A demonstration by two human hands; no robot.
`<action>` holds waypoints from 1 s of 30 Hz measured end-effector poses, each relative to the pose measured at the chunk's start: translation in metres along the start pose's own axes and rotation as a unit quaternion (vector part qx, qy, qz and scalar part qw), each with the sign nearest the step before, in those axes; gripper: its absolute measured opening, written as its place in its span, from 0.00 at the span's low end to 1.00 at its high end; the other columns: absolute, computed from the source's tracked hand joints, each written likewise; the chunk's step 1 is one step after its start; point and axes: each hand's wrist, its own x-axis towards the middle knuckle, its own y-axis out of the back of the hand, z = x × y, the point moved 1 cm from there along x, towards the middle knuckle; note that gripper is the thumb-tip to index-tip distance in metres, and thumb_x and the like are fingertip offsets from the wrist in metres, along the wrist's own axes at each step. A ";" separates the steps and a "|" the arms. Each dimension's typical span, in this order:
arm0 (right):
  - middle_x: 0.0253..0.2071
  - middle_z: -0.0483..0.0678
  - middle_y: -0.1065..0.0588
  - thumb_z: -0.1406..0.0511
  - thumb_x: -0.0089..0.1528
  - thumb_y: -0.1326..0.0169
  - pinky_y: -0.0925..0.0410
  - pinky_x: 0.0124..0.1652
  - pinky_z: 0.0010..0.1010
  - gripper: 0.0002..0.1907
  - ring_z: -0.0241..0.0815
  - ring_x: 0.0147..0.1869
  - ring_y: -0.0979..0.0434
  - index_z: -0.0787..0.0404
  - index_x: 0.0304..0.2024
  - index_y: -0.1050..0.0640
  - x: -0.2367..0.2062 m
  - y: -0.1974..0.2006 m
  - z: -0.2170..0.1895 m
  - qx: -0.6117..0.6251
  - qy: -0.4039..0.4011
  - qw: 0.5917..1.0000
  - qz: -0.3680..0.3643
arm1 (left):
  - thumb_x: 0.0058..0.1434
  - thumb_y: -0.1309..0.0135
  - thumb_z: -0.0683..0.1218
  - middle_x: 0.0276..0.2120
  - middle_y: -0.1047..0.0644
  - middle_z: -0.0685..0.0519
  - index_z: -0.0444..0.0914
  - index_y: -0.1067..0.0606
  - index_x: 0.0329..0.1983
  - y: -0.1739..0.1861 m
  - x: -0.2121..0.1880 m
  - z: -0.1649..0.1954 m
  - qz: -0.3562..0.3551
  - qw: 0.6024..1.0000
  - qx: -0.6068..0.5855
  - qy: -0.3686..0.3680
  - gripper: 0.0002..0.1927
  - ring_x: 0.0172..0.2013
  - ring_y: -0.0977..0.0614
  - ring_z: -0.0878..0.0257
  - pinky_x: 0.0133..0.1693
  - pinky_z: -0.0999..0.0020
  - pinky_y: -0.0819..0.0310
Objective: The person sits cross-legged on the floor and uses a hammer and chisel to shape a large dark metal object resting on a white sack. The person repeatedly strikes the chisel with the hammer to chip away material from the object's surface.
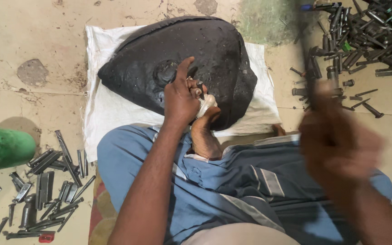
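Note:
A large black dented metal tank (214, 54) lies on a white sack (110, 109) on the floor in front of me. My left hand (182, 97) rests on the tank beside its round filler cap (165, 72), pinching a small dark metal piece (200, 85) against the surface. My bare foot (203, 131) presses against the tank's near edge. My right hand (336, 136) is raised at the right and heavily blurred; it grips a long dark tool handle (308, 59) that points up and away.
A heap of dark punches, bolts and sockets (368, 31) lies at the top right. More chisels and metal bits (51, 186) are scattered at the lower left beside a green plastic bucket (1, 147). My blue trousers (232, 181) fill the bottom centre.

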 end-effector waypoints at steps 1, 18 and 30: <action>0.26 0.53 0.22 0.68 0.67 0.46 0.30 0.26 0.34 0.23 0.36 0.24 0.24 0.63 0.65 0.25 0.004 -0.006 0.001 -0.023 -0.011 0.998 -0.049 | 0.55 0.47 0.29 0.26 0.19 0.49 0.41 0.35 0.69 0.000 0.000 0.000 0.002 1.000 0.009 0.004 0.38 0.30 0.12 0.61 0.36 0.67 0.19; 0.31 0.52 0.22 0.69 0.65 0.41 0.30 0.31 0.34 0.19 0.43 0.28 0.23 0.61 0.59 0.21 -0.068 -0.058 0.093 -0.058 0.048 0.996 0.043 | 0.55 0.36 0.36 0.34 0.16 0.48 0.48 0.39 0.74 0.000 -0.013 0.008 -0.039 0.994 0.081 -0.065 0.44 0.33 0.14 0.51 0.35 0.57 0.22; 0.30 0.50 0.24 0.68 0.65 0.42 0.30 0.31 0.31 0.23 0.39 0.27 0.26 0.58 0.64 0.24 -0.103 -0.096 0.098 0.011 -0.034 0.999 0.026 | 0.44 0.24 0.49 0.25 0.22 0.43 0.47 0.44 0.76 0.003 -0.011 0.035 -0.129 0.963 0.207 -0.112 0.57 0.27 0.19 0.42 0.29 0.50 0.29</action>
